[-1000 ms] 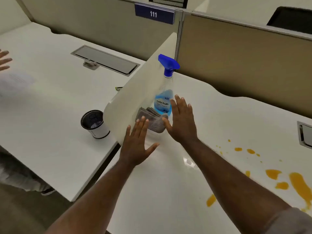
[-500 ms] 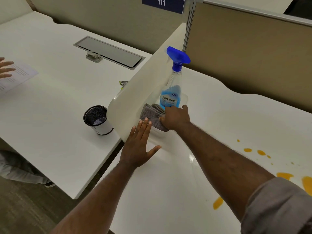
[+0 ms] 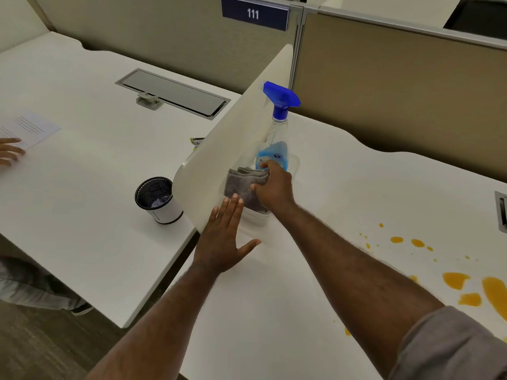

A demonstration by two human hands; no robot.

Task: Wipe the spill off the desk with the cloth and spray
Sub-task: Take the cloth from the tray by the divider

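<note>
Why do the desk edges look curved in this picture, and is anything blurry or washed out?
Head view: the wide-angle lens bends the desk edges and partition lines; the image is mostly sharp, with the right hand on the grey cloth clearly readable; soft overhead light gives a mild sheen on the white surface near the left hand and only faint shadows.

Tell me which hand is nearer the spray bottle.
Right. The right hand grips the cloth right beside the spray bottle; the left hand lies flat, short of the bin.

cloth (image 3: 241, 185) in bin (image 3: 293, 163), before spray bottle (image 3: 277, 138) | spill (image 3: 466, 283) far right on desk (image 3: 301, 311)
</note>
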